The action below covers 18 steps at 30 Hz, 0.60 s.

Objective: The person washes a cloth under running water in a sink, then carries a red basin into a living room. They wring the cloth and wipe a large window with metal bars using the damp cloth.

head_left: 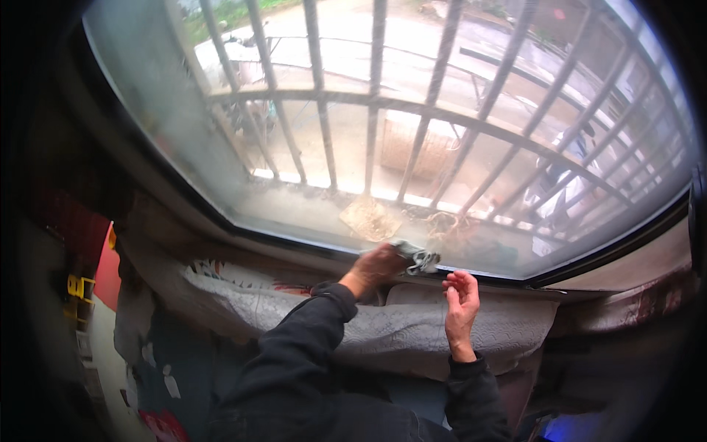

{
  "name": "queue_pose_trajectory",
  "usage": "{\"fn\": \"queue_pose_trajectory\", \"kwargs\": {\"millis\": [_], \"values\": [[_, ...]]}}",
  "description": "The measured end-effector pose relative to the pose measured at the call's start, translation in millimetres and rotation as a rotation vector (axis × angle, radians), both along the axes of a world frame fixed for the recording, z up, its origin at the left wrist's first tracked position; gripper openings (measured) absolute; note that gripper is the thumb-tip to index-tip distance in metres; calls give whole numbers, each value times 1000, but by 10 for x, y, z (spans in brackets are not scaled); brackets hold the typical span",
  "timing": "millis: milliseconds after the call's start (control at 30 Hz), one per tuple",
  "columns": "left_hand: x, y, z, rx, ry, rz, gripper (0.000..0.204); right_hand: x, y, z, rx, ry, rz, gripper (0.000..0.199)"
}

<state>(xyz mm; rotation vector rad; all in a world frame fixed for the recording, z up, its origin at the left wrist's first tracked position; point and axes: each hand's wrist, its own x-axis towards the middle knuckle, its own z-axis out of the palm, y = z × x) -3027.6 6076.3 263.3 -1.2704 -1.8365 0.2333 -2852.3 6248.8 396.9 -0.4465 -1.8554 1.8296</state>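
My left hand [375, 267] is closed on a crumpled grey-and-white cloth [418, 256], which lies against the bottom of a large window [294, 210]. Motion smears the hand a little. To its right, my right hand [462, 303] is raised just below the black window frame [508, 281]. Its fingers are apart and loosely bent, and nothing is in them. The glass looks hazy and streaked.
Metal bars [375, 96] stand outside the glass. A whitish patterned cloth [412, 328] drapes over the ledge under my hands. Beyond the bars are a tan block [416, 144] and a person [571, 169]. Something yellow [77, 287] shows at far left.
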Motion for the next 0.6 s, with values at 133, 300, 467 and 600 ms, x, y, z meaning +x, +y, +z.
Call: {"fn": "queue_pose_trajectory", "kwargs": {"millis": [133, 300, 467, 600], "values": [[-78, -933, -574, 845, -354, 342, 66, 212, -18, -317, -59, -147, 29, 27], [-765, -1873, -532, 1039, -550, 1060, 57, 191, -135, -413, -44, -186, 184, 22], [-926, -1092, -455, 1190, -627, 973, 56, 179, -321, -628, -101, -247, 329, 19], [-23, 439, -516, 950, -714, 593, 55, 244, -357, -997, -126, -349, 374, 17]]}}
